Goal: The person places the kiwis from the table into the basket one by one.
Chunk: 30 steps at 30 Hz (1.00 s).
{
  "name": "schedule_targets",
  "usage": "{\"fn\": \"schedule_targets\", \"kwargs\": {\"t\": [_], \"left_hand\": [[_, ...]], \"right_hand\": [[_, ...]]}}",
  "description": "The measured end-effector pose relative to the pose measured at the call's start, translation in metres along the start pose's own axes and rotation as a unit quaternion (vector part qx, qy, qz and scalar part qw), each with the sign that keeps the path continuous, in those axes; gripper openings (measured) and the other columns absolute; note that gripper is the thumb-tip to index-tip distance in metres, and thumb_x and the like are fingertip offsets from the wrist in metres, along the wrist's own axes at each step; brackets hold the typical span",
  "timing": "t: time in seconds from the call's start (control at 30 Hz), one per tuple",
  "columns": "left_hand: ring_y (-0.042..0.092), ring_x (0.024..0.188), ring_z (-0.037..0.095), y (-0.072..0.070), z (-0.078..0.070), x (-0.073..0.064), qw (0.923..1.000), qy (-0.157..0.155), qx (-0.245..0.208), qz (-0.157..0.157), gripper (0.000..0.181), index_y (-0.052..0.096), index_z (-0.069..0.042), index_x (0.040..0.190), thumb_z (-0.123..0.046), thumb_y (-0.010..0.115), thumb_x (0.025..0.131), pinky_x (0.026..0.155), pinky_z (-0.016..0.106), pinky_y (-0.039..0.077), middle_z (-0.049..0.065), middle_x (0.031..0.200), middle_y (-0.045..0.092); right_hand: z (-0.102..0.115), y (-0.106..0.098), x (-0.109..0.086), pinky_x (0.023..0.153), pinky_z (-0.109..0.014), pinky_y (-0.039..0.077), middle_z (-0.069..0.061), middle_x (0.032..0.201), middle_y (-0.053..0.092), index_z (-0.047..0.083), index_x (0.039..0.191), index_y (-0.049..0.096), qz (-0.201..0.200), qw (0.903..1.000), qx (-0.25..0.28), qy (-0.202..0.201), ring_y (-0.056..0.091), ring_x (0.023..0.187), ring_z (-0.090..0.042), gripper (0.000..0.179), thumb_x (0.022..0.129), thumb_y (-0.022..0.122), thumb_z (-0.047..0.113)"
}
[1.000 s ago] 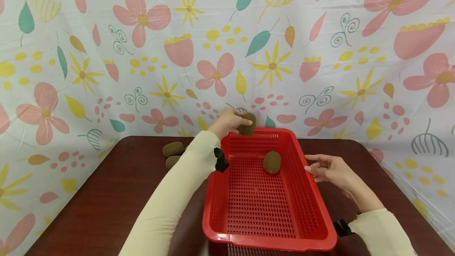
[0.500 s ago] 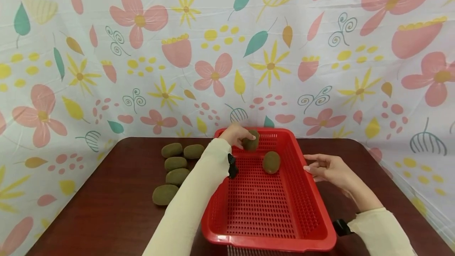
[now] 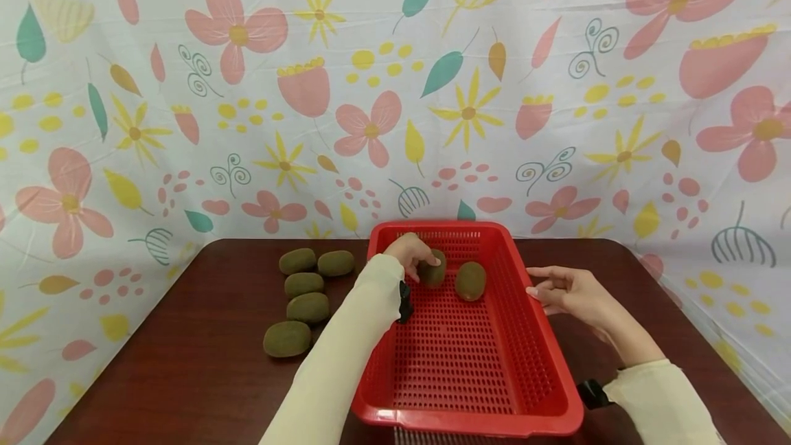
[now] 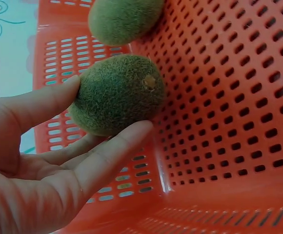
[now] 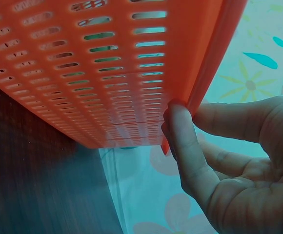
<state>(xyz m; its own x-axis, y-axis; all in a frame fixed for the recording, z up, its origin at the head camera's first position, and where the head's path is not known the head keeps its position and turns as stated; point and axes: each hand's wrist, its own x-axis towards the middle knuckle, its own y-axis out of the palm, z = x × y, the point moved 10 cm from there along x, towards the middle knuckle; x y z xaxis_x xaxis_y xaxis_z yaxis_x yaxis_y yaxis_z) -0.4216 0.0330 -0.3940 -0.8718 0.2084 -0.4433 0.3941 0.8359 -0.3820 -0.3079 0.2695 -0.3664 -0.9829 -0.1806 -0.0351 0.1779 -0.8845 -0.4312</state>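
My left hand is low inside the red plastic basket, holding a brown fuzzy kiwi between thumb and fingers. In the left wrist view, the kiwi's stem end faces the camera. A second kiwi lies on the basket floor just to the right of the held one. On the basket's right side, my right hand pinches the rim. The right wrist view shows the thumb and fingers of that hand at the rim's edge, above the slotted wall.
Left of the basket, several loose kiwis lie on the dark red-brown table. A white curtain with flower prints hangs behind the table. My left forearm crosses the basket's left rim.
My left hand has carried the kiwi from above the basket's far rim down and toward me, into the basket. The loose kiwis on the left came into view. My right hand stayed at the rim.
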Motion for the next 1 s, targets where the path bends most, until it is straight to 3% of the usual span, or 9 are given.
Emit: {"fn": "schedule_targets", "kwargs": {"t": [0.17, 0.4, 0.67, 1.0], "left_hand": [[0.043, 0.128, 0.044, 0.0049, 0.0052, 0.0025, 0.9999, -0.005, 0.006, 0.011, 0.061, 0.037, 0.009, 0.141, -0.007, 0.067, 0.090, 0.085, 0.044, 0.054, 0.031, 0.140, 0.041], [0.052, 0.120, 0.042, 0.0058, 0.0089, 0.0006, 0.9993, -0.007, 0.034, -0.010, 0.052, 0.046, 0.009, 0.134, -0.008, 0.068, 0.090, 0.082, 0.043, 0.055, 0.028, 0.135, 0.048], [0.056, 0.115, 0.042, 0.0058, 0.0063, -0.0009, 0.9962, -0.008, 0.082, -0.027, 0.044, 0.050, 0.008, 0.131, -0.011, 0.063, 0.094, 0.084, 0.044, 0.054, 0.027, 0.131, 0.052], [0.060, 0.109, 0.040, 0.0041, 0.0029, 0.0019, 0.9933, -0.004, 0.111, -0.031, 0.038, 0.051, 0.008, 0.128, -0.009, 0.060, 0.096, 0.089, 0.044, 0.052, 0.028, 0.127, 0.054]], "right_hand": [[0.0013, -0.0015, -0.0005, 0.073, -0.038, 0.058, -0.017, 0.101, 0.066, -0.009, 0.140, 0.040, -0.003, 1.0000, -0.002, -0.001, 0.068, 0.083, -0.024, 0.065, 0.091, 0.067, 0.023], [0.0014, -0.0013, -0.0004, 0.073, -0.040, 0.058, -0.017, 0.100, 0.066, -0.009, 0.139, 0.041, -0.006, 1.0000, 0.000, 0.001, 0.068, 0.082, -0.025, 0.063, 0.091, 0.068, 0.022], [0.0013, 0.0007, -0.0014, 0.072, -0.038, 0.058, -0.017, 0.100, 0.066, -0.011, 0.140, 0.040, -0.003, 1.0000, 0.001, -0.004, 0.068, 0.081, -0.023, 0.063, 0.092, 0.067, 0.021], [-0.0006, 0.0005, -0.0001, 0.073, -0.037, 0.058, -0.016, 0.101, 0.067, -0.010, 0.140, 0.039, -0.002, 1.0000, 0.000, -0.003, 0.068, 0.082, -0.023, 0.062, 0.093, 0.066, 0.021]]}}
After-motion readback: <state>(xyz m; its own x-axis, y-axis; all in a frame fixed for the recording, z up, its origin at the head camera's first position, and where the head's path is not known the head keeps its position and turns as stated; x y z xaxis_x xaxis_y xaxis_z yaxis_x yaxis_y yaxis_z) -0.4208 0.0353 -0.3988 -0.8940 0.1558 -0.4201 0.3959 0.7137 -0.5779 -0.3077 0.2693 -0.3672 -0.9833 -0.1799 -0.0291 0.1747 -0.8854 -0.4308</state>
